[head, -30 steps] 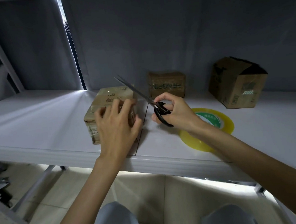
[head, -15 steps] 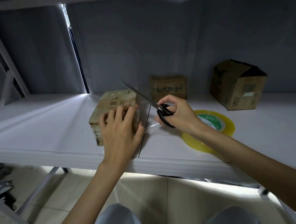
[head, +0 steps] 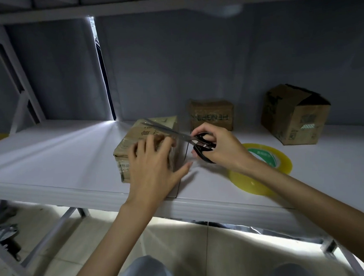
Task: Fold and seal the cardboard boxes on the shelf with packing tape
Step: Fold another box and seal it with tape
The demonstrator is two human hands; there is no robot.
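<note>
Over the box (head: 149, 137), the scissors (head: 183, 137) have swung down, blades nearly together. Left hand (head: 152, 169) fingers spread, pressing it; right hand (head: 222, 150) fingers grip the handles. Probably the tape is cut.

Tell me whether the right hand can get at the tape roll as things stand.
Probably not yet: the right hand holds the scissors, though the tape roll lies uncovered just beneath its wrist.

On the shelf (head: 50, 158), one box (head: 147, 137) sits near the front edge. A second box (head: 211, 114) stands behind it, a third (head: 294, 116) at the back right. The tape (head: 264, 167) lies front right.
</note>
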